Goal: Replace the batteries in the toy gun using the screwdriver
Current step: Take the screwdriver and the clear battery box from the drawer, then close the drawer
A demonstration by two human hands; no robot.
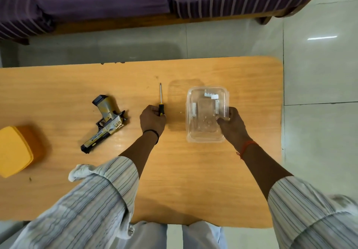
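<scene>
Both forearms stretched forward and bare, striped sleeves rolled back to the elbows. Left hand (152, 120) knuckles-up with fingers curled tight around a grip, a dark band circling its wrist. Right hand (231, 123) a little farther out to the side, thumb and fingers pinching closed on an edge, a red thread tied at that wrist; the two hands well apart.

**Toy gun and screwdriver on the desk**

The toy gun (106, 122), a tan and silver pistol with black parts, lies flat on its side on the wooden desk (58, 93), muzzle toward the near left, handle pointing away. Just right of it, the screwdriver (160, 99) has a black-and-yellow handle and a thin metal shaft pointing away.
</scene>
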